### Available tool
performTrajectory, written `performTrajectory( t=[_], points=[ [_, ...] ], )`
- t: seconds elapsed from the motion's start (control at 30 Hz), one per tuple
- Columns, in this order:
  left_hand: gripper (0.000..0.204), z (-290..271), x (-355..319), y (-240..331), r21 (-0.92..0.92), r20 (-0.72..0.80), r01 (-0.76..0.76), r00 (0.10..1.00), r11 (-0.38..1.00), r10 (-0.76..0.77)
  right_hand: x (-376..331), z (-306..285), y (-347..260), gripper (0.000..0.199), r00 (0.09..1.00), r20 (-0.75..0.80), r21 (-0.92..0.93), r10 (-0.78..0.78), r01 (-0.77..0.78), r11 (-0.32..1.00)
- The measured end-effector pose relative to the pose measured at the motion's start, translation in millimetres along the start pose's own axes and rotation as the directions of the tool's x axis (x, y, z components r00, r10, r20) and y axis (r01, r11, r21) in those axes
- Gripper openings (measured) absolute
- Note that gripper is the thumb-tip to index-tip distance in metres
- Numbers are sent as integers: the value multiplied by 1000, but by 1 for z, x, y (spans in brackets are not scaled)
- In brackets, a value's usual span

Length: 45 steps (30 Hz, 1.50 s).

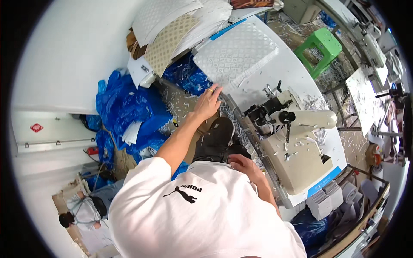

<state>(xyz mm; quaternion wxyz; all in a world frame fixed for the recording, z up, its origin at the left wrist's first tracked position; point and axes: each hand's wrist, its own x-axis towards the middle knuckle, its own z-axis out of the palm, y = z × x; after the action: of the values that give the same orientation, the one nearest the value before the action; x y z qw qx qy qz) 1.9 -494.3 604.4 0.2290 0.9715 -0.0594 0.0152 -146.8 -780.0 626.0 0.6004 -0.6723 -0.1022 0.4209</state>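
Observation:
My left hand point(208, 103), with a ring on one finger, reaches forward to the near corner of a white sheet stack point(236, 53) embossed with a grid pattern. Its fingers are stretched out, and the tips meet the stack's edge. The stack lies on the far left of the white table point(297, 73). Close to my waist, beside the table's near edge, my right hand point(246, 167) rests over my lap with its fingers loosely extended. No object shows in it. A beige sewing machine point(284, 159) stands on the table to the right of both hands.
More patterned sheets point(172, 41) are piled at the far left. Crumpled blue plastic bags point(124, 101) fill the left floor. A green stool point(319, 49) stands beyond the table among scraps. White bundles point(320, 206) sit at the right. Another person point(84, 210) is at lower left.

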Motion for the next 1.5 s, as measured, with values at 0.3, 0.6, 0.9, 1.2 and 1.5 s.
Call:
performTrajectory(
  t=[0.3, 0.6, 0.9, 1.2, 1.5],
  points=[
    [80, 37, 120, -92, 299, 382, -538, 824, 788, 418, 92, 30, 50, 38, 931, -363, 336, 20, 111, 935],
    [52, 54, 154, -159, 175, 163, -834, 549, 524, 820, 240, 115, 128, 35, 871, -458, 133, -177, 264, 955],
    [41, 42, 168, -178, -156, 91, -847, 500, 508, 861, 243, 221, 70, 31, 783, -610, 217, -125, 317, 923],
    [25, 55, 173, -187, -378, -4, -681, 679, 628, 734, 244, 218, 41, 30, 657, -752, 203, -54, 308, 929],
    [14, 55, 198, -191, -803, 206, -326, 633, 499, 746, 247, 174, 48, 31, 691, -716, 212, -94, 344, 915]
  ],
)
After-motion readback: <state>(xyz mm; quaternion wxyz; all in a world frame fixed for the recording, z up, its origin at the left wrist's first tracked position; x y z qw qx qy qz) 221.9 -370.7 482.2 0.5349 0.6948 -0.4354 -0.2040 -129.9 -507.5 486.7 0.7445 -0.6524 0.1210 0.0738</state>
